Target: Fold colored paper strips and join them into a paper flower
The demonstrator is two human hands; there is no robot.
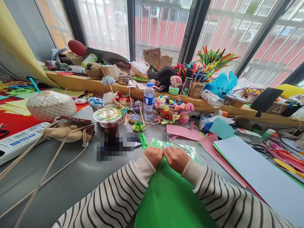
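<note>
My left hand (153,156) and my right hand (177,159) meet at the far end of a large green sheet of paper (171,199), which spreads from them toward my body. Both hands are closed, fingers curled and pinching, with the knuckles almost touching. The pinched part of the paper is mostly hidden under the fingers. A folded green paper strip (143,141) sits just beyond my left hand. Behind my hands lies a clear plastic packet (193,153), with a pair of scissors (186,148) partly hidden on it.
A lidded drink cup (108,118) and a water bottle (148,101) stand ahead on the grey table (78,177). Pink paper (182,131) and a stack of white sheets (263,171) lie to the right. Left are a pouch (68,131) with long straps and a white box (21,144).
</note>
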